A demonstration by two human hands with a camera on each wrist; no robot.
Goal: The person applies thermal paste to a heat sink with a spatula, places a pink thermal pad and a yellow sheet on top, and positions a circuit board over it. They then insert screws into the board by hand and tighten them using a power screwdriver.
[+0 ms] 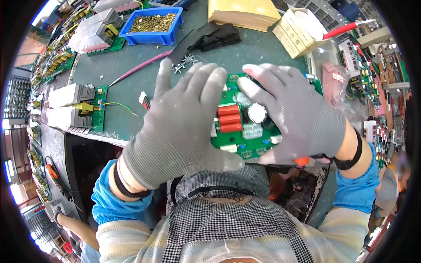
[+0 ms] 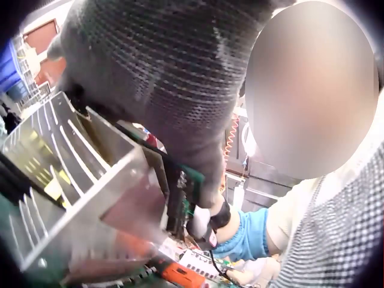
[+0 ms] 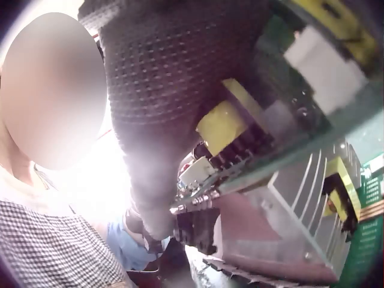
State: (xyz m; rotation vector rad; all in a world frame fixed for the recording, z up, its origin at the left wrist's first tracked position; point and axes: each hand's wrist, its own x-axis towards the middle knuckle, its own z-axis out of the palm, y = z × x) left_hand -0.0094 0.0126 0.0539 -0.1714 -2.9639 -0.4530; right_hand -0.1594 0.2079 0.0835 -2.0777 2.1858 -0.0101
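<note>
A green circuit board lies at the front edge of the bench, carrying red block components and a round silver-topped capacitor. My gloved left hand covers its left side, fingers stretched toward the far edge and thumb along the near edge. From the right, my gloved right hand spans the board, fingertips over the far part and thumb at the near edge. A finned metal heat sink shows below the left hand in the left wrist view. Another heat sink shows under the right hand.
A blue tray of small brass pieces stands at the back. Black strips, loose metal pieces and a pink-handled tool lie ahead of the hands. A heat-sink board sits left; a carton stands back right.
</note>
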